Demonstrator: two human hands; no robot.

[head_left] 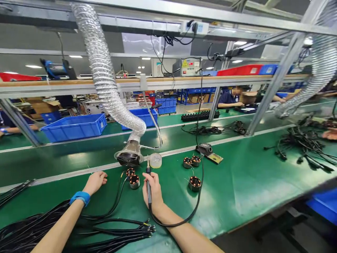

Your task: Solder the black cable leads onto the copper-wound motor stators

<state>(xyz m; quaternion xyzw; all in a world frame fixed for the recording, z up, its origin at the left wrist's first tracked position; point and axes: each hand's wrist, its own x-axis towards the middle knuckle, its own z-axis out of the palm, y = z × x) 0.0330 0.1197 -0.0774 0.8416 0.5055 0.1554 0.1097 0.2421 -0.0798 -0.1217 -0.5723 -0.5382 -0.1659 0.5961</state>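
Soldering bench, mid-job

Right hand [152,191] grips the soldering iron [148,179], tip at 12; left hand [95,181] loosely curled, holding nothing, stator [134,181] between.

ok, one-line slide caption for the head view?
Right hand holds soldering iron near two stators; left hand rests on green bench by cables.

Stator pair [132,178] between the hands — cable bundle [79,228] left, near edge.

Green table [237,182], blue bins [75,128], blue wristband [80,197], black cables [52,225], silver hose [105,73], copper-and-black coils [195,182].
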